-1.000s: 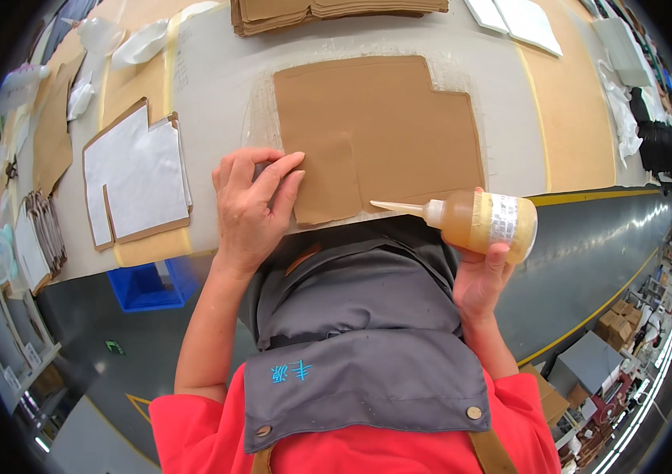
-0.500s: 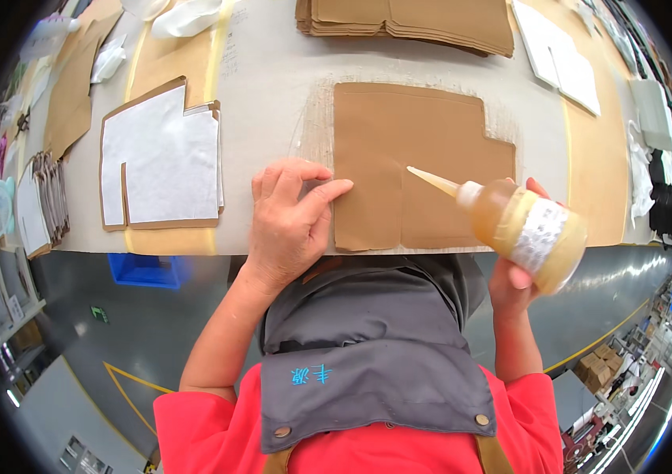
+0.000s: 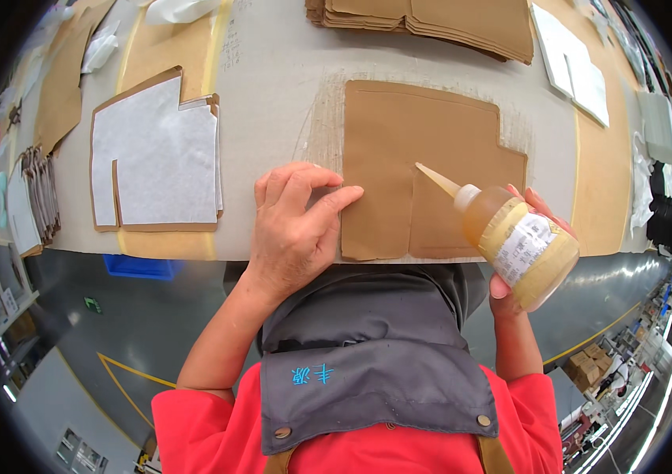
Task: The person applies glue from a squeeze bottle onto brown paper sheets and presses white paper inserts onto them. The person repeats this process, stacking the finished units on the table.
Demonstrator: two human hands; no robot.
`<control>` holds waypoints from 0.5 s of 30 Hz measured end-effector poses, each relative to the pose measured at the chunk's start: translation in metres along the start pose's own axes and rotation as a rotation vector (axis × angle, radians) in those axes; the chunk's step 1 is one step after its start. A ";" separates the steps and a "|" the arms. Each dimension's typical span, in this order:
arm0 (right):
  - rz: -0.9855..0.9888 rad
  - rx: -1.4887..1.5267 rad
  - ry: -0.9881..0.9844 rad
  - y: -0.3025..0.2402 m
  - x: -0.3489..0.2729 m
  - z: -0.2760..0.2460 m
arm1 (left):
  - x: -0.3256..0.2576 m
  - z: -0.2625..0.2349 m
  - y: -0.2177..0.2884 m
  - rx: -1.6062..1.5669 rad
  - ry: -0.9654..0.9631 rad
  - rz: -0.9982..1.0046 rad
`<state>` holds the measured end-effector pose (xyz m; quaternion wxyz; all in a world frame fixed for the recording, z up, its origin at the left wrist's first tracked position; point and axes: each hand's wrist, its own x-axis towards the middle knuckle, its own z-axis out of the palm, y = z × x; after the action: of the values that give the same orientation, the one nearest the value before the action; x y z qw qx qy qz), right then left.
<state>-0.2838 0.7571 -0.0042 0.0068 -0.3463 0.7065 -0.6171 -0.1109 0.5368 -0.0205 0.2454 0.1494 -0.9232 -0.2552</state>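
Bottle (image 3: pixel 527 245) gripped in the right hand (image 3: pixel 501 289), nozzle (image 3: pixel 440 182) over the brown panel (image 3: pixel 383 150).
I see the left hand (image 3: pixel 295 225) narrowly parted, the panel just to its right.

grey tbl (image 3: pixel 273 79): brn sheet (image 3: pixel 383 182) at nr edge, brn stack (image 3: pixel 442 28) behind, wht-topped pile (image 3: pixel 164 158) l., wht pcs (image 3: pixel 586 77) far r.

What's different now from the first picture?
The right hand has moved the bottle away from the body: its nozzle was by the near end of the slit, and is now at the far end. Nothing was grabbed or let go. The left hand is still at the brown piece's left edge.
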 end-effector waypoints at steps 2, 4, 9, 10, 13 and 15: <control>0.055 -0.011 0.038 -0.003 -0.001 -0.001 | 0.000 0.000 0.000 -0.001 -0.003 -0.001; 0.103 -0.005 0.059 -0.005 0.001 -0.001 | 0.000 0.000 0.000 0.001 -0.003 -0.001; 0.223 0.030 0.076 -0.013 0.003 0.000 | -0.001 0.000 0.000 0.003 -0.002 0.002; 0.230 0.040 0.068 -0.014 0.002 0.000 | -0.001 0.000 -0.001 0.003 0.001 0.002; 0.242 0.058 0.058 -0.017 0.000 -0.004 | -0.001 0.001 -0.001 0.002 0.011 0.005; 0.241 0.058 0.069 -0.019 -0.003 -0.006 | -0.002 0.002 0.000 0.004 0.018 0.008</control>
<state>-0.2751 0.7641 0.0125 0.0666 -0.2373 0.7247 -0.6434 -0.1107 0.5380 -0.0229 0.2546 0.1483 -0.9221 -0.2510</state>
